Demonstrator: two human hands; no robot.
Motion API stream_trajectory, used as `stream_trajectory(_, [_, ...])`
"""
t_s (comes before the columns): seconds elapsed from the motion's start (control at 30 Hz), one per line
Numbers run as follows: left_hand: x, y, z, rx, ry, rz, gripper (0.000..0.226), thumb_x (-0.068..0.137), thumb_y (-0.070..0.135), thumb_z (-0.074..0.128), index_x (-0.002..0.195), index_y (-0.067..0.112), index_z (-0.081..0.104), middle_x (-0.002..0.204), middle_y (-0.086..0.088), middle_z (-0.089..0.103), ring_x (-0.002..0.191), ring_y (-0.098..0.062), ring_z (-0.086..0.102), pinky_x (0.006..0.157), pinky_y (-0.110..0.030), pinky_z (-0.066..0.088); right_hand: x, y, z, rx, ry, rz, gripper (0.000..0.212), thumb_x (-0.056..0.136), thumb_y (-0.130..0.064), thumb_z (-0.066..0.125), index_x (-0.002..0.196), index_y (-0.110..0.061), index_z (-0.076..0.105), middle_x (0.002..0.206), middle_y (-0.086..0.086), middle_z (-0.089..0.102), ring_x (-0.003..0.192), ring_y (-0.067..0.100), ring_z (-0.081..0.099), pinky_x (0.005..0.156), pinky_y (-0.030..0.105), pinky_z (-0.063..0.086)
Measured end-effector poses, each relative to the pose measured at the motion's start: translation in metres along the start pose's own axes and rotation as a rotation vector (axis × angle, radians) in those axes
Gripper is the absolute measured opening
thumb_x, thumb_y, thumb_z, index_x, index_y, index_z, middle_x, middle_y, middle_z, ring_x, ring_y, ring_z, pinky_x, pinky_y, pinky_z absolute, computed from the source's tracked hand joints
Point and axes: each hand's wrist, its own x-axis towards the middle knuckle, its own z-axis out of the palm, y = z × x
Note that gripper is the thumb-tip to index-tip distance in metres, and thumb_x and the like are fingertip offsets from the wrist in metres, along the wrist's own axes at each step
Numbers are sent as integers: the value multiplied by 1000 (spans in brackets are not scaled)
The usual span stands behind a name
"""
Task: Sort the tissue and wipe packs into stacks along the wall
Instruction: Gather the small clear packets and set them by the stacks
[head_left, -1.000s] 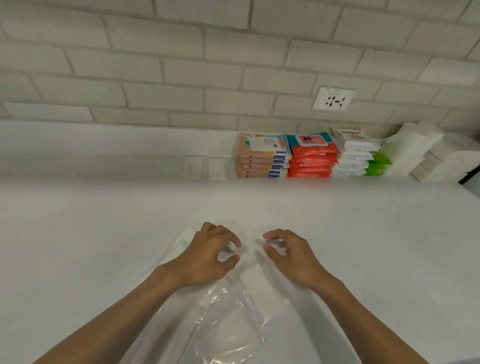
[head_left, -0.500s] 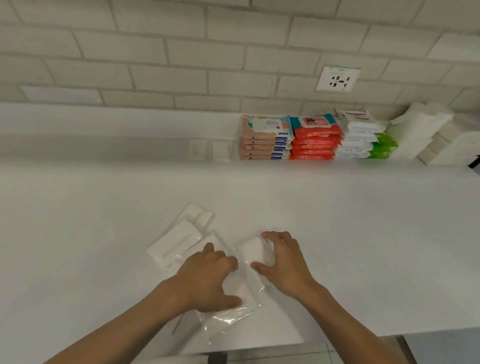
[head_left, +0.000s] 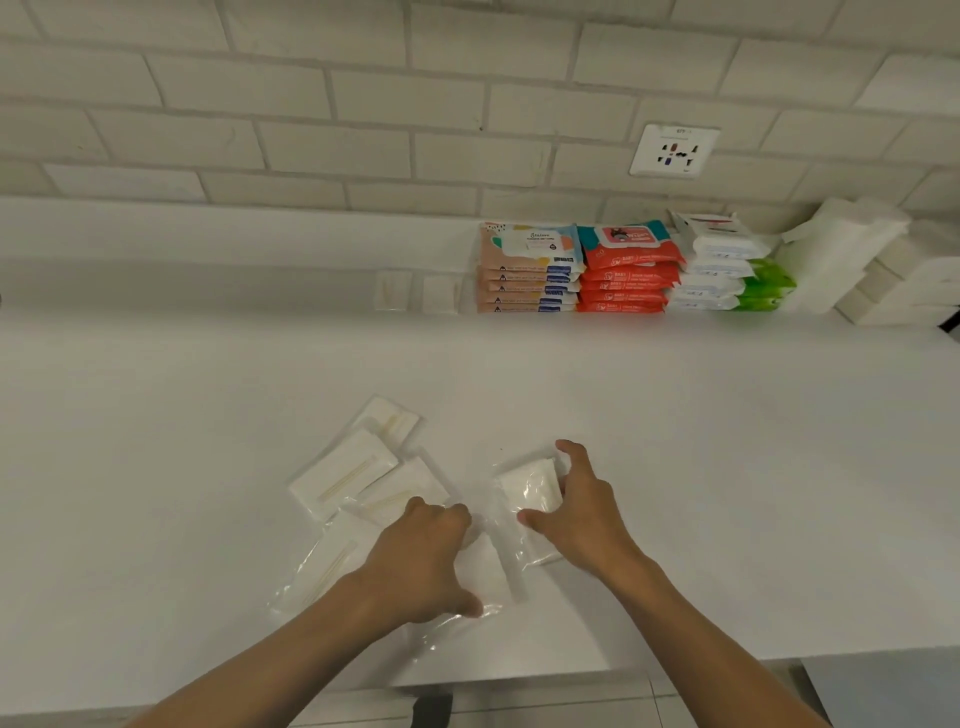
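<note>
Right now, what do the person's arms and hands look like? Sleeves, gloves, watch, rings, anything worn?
Both arms are bare from the bottom edge of the frame to the fingertips: no sleeves in view. The left hand and right hand wear no gloves. No watch, band or bracelet shows on either wrist, and no rings are visible on the fingers that show. No markings or tape can be seen.

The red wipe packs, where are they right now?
The red wipe packs are stacked against the back wall, right of centre, between the beige stack and the white-and-green stack, below the wall socket.
</note>
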Motion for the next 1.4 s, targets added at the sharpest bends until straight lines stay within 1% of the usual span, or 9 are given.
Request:
stream_trajectory(0.07, [0,5,-2,-45,45,-2,40,68,47,75,85,23,49,84,10,50,90,-15,41,64,-27,40,-2,2,-5,42,8,8,96,71,-18,85,145,-26,24,121,9,60,103,24,60,79,22,47])
stream_trajectory(0.2, [2,9,-2,-235,99,-50,41,77,44,69,60,25,37,64,9,40,78,-16,43,68,-32,42,-4,9,-12,71,30,1,78,78,-18,80,141,-23,34,116,4,64,97,20,60,62,11,41])
stream_trajectory(0.33, [5,7,-5,-395,176,-88,36,81,49,68,94,15,63,93,-2,60,97,-22,55,78,-24,42,-2,15,-15,109,48,-17,59,88,-15,68,138,-21,38,123,1,63,96,17,60,59,6,40])
stream_trajectory(0.47, [5,8,-14,-524,278,-62,34,82,43,70,66,17,56,56,9,47,59,-10,46,56,-20,34,2,14,-12,200,47,-17,54,86,-12,65,134,-23,42,113,-3,64,96,17,64,63,10,43])
stream_trajectory(0.67, [10,-4,-42,-845,277,-144,6,88,20,67,83,20,69,65,12,70,56,-2,65,53,-15,48,17,-7,-9,287,34,-46,48,86,-8,58,127,-28,45,96,0,67,70,10,60,56,12,43])
stream_trajectory(0.9, [36,-35,-88,-1091,289,-240,16,85,0,57,86,9,71,80,-10,75,67,-22,71,64,-34,58,44,-44,-9,351,48,-62,44,89,-5,55,125,-30,47,96,-14,58,81,5,61,62,20,50])
stream_trajectory(1.03, [62,-59,-115,-1172,328,-255,18,77,-1,63,94,0,69,91,-23,72,80,-38,70,80,-53,56,71,-69,-6,387,75,-82,45,90,-7,59,126,-29,47,96,-6,57,76,8,61,55,15,48])
stream_trajectory(1.27, [125,-109,-157,-1227,473,-253,18,82,1,72,99,7,69,101,-15,74,87,-28,72,77,-37,58,133,-121,1,403,141,-158,58,90,-7,63,137,-30,36,97,-1,59,77,11,62,58,16,48])
stream_trajectory(1.4, [162,-129,-178,-1100,557,-300,41,74,15,84,107,10,60,96,-9,71,83,-24,71,71,-36,58,171,-147,7,338,200,-239,52,92,-2,59,132,-31,41,103,-2,56,74,6,59,59,10,48])
